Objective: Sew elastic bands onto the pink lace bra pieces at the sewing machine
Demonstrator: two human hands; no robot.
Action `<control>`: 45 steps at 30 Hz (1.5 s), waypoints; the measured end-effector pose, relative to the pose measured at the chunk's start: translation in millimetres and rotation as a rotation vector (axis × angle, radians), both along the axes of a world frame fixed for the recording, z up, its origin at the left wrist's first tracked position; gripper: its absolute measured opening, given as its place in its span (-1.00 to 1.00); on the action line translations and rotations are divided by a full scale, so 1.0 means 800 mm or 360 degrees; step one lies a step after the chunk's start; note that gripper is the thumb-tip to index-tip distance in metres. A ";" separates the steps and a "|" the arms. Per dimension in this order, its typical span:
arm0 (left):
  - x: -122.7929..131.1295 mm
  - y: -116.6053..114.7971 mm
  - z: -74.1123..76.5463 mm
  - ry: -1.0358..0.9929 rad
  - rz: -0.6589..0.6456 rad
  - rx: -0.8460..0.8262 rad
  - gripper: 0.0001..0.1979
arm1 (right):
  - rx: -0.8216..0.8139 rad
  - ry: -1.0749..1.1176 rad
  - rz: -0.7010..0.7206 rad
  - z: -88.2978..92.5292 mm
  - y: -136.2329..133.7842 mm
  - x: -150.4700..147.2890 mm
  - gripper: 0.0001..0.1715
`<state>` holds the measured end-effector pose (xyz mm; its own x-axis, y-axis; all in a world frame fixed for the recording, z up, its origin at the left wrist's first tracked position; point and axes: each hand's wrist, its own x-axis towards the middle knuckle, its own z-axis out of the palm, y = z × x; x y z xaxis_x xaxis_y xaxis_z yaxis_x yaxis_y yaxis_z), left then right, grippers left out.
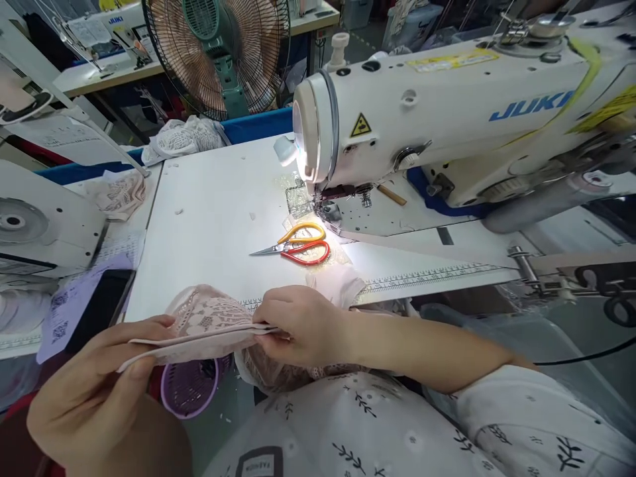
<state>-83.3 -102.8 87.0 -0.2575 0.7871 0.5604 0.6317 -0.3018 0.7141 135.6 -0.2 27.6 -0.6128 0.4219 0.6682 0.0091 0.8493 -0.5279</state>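
A pale pink lace fabric piece (203, 324) is stretched between both hands at the table's near edge. My left hand (94, 391) pinches its left end between thumb and fingers. My right hand (298, 328) grips the right end, fingers curled over the folded edge. Scissors (298, 246) with one yellow and one red handle lie on the white table (209, 218), beyond my right hand. Behind them stands the white JUKI sewing machine (447, 119), its lamp lit over the needle area (322, 202).
A purple plastic basket (191, 387) sits below the fabric. More lace pieces (181, 136) lie at the table's far edge. A green fan (218, 53) stands behind. Another machine (40, 218) and a dark phone (102, 308) are at left. A ruler strip (432, 277) runs along the table's front.
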 end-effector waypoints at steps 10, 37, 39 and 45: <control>-0.008 0.021 -0.017 -0.0022 -0.0342 0.0230 -0.74 | 0.0352 -0.0267 -0.0139 0.008 -0.001 0.005 -0.69; 0.024 0.015 0.013 -0.0659 -0.0259 -0.0464 -0.91 | -0.0131 -0.0583 0.0426 0.034 0.008 0.043 -0.75; 0.023 0.015 0.018 -0.0580 -0.0294 -0.0491 -0.90 | -0.0213 -0.0586 0.0484 0.037 0.011 0.047 -0.72; 0.030 0.013 0.031 -0.0638 -0.0514 -0.0699 -0.88 | -0.0401 -0.0544 0.0678 0.043 0.015 0.055 -0.56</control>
